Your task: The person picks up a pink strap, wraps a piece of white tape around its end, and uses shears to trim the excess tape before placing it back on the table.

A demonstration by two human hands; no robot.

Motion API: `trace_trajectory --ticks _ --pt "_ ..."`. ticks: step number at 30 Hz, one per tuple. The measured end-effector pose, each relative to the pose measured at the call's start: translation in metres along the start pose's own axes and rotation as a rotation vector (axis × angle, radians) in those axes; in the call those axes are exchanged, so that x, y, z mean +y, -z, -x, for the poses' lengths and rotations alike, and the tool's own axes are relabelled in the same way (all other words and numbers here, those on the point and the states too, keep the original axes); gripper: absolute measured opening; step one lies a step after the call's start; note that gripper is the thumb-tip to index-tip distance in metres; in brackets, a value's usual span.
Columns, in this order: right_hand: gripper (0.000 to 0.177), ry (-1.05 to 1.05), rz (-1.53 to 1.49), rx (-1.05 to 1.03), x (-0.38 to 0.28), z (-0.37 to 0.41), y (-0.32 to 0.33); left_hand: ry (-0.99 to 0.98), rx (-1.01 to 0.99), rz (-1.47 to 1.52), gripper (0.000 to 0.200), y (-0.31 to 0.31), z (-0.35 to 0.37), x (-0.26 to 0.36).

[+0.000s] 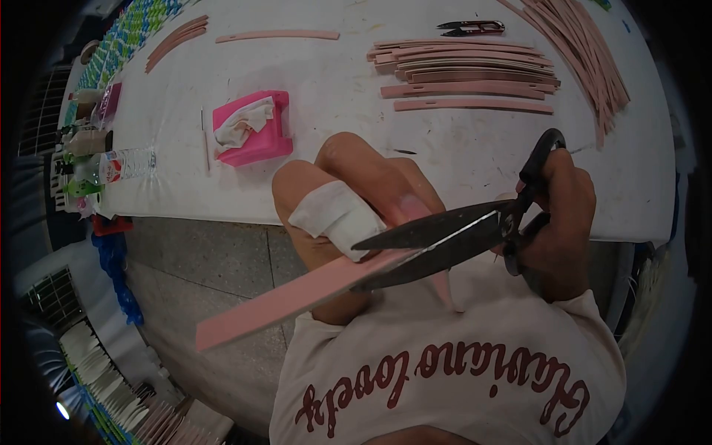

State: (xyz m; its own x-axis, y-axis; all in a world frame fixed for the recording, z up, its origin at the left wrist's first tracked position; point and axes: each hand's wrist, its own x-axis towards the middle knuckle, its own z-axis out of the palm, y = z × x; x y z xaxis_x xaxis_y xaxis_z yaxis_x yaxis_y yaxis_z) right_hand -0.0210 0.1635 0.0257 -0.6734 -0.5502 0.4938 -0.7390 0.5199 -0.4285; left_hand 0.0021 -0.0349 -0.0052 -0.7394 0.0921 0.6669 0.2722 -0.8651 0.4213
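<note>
My left hand (pixel 356 174) is closed on a flat pink strip (pixel 267 304), whose squared end points to the lower left. A folded white cloth (pixel 337 215) lies against its fingers, over the strip. In my right hand (pixel 564 222) are large black scissors (pixel 460 233), gripped by the handles with the blades apart. The blades reach leftward across the strip close to the left fingers, one passing over it and the other along its lower side. A narrow pink tip shows below the scissors, near the shirt.
A pink box (pixel 278 144) with cloth on top stands on the white table (pixel 319 81). Stacked pink strips (pixel 475 67) lie at the back right, beside a longer bundle (pixel 578 52) and small thread snips (pixel 471 28). Bottles (pixel 111 167) line the left edge.
</note>
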Motion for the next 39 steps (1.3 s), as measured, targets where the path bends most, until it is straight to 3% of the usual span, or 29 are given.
trace_trajectory --ticks 28,39 --pt "0.035 -0.025 0.012 -0.016 -0.002 0.000 -0.004 -0.007 0.024 -0.050 0.024 0.003 0.001 0.001" --pt "0.040 -0.051 -0.003 -0.045 0.000 -0.001 -0.006 0.016 -0.032 -0.102 0.038 0.015 0.003 0.002"
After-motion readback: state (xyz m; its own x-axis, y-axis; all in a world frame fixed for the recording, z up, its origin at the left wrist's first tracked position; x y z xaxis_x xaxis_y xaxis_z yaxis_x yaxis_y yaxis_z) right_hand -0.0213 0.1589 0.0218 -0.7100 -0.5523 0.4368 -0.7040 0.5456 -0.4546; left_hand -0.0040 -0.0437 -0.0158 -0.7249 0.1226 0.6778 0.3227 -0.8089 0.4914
